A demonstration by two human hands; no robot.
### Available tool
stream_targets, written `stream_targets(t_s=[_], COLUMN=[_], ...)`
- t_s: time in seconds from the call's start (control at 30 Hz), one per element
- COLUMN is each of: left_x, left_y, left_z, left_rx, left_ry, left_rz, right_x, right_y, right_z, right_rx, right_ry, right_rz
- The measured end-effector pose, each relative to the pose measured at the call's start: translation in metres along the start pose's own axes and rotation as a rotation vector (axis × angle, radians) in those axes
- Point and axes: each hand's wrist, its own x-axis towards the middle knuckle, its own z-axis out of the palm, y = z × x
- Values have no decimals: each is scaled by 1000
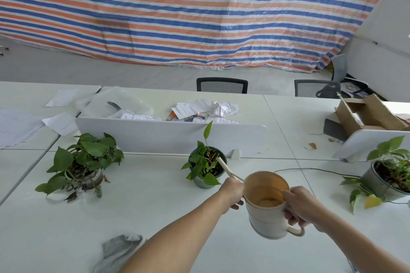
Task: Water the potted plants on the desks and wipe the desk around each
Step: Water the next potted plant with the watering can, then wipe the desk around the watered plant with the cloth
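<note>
Over the counter's middle, watering can: the beige plastic watering can (266, 213) hangs tilted above the white counter (155, 206), clear of it.
Spout: long and thin, its tip over the middle plant's soil.
Right hand: the right hand (304, 206) grips the can's loop handle.
Left hand: the left hand (233, 193) curls round the spout's base.
Middle plant: a small leafy middle plant (207, 168) in a dark green round pot, just before the white partition panel (170, 137).
Left plant: a bushy trailing left plant (82, 168), well apart.
Right plant: a grey-potted right plant (386, 175) at the counter's right edge.
Cloth: a crumpled grey cloth (121, 250) at the near edge, beside the left forearm.
</note>
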Motion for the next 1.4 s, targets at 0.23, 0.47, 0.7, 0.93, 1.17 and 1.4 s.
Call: stream_targets(t_s=[0.23, 0.47, 0.7, 0.93, 1.17, 1.4], left_x=[-4, -1, -17, -25, -26, -31], left_y=[-4, -55, -119, -163, -174, -181], left_z=[-6, 2, 38, 65, 72, 39], left_rx=[-9, 243, 775, 1003, 1139, 979], left_ry=[33, 133, 2, -168, -206, -71], left_rz=[58, 69, -19, -128, -123, -6], right_x=[-2, 13, 25, 42, 60, 43], right_y=[10, 64, 129, 178, 195, 175], right_z=[12, 21, 7, -5, -7, -15], right_rx=[152, 366, 455, 560, 514, -300], right_ry=[-24, 95, 209, 249, 263, 407], right_rz=[1, 118, 188, 275, 283, 239])
